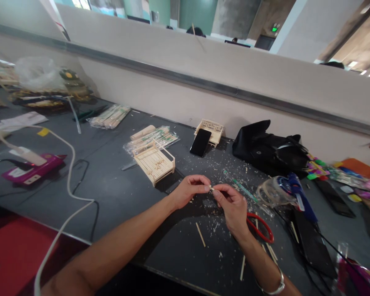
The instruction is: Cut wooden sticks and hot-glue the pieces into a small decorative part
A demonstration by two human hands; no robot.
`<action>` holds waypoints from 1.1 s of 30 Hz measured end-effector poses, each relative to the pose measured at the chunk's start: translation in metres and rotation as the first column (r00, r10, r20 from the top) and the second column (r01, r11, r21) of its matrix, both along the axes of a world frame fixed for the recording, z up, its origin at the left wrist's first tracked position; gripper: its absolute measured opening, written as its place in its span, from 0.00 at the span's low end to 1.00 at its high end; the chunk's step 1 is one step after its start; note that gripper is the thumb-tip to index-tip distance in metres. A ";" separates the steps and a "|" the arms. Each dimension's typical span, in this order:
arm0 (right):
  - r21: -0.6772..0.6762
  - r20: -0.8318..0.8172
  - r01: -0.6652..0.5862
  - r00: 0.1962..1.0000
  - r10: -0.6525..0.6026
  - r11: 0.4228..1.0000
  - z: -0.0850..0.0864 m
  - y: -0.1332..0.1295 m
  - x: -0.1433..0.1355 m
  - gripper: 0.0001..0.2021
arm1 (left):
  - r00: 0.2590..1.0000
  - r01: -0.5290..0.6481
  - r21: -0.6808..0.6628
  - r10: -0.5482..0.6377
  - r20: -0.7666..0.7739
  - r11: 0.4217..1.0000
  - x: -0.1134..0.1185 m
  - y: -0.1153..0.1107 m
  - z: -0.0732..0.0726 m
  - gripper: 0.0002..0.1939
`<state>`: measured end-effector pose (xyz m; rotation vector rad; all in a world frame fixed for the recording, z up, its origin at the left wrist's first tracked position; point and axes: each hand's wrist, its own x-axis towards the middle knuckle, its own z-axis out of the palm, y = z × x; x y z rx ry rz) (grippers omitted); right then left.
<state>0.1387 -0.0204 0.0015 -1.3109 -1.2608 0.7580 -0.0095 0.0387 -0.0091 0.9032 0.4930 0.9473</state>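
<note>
My left hand (193, 190) and my right hand (232, 205) meet over the dark desk, thumbs and forefingers pinched together. Between their fingertips is a tiny pale wooden piece (211, 188), too small to make out in detail. Just left of my hands stands a miniature bed (156, 164) built of thin sticks. Behind it lie packs of wooden sticks (160, 137) in clear wrappers. Farther back, a phone (200, 142) leans on a miniature stick bench (214, 129). Red-handled scissors or pliers (267, 230) lie partly under my right wrist, and a loose stick (200, 234) lies below my hands.
A black bag (268, 148) rests against the partition (172, 94). To the right are a tape roll (276, 191), a blue-handled tool (300, 197) with a cord, and another phone (334, 198). A purple power strip (33, 168) with a white cable (70, 176) occupies the left. Chips litter the desk.
</note>
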 end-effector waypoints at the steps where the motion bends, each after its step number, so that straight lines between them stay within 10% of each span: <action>1: -0.002 0.002 0.000 1.000 0.000 1.000 0.001 0.000 0.000 0.07 | 1.000 0.001 0.010 -0.001 -0.005 1.000 0.000 0.000 0.000 0.15; 33: -0.016 0.003 -0.032 0.999 0.032 0.999 0.005 0.001 0.000 0.06 | 0.993 0.054 0.132 -0.040 -0.109 0.990 -0.004 0.004 -0.001 0.16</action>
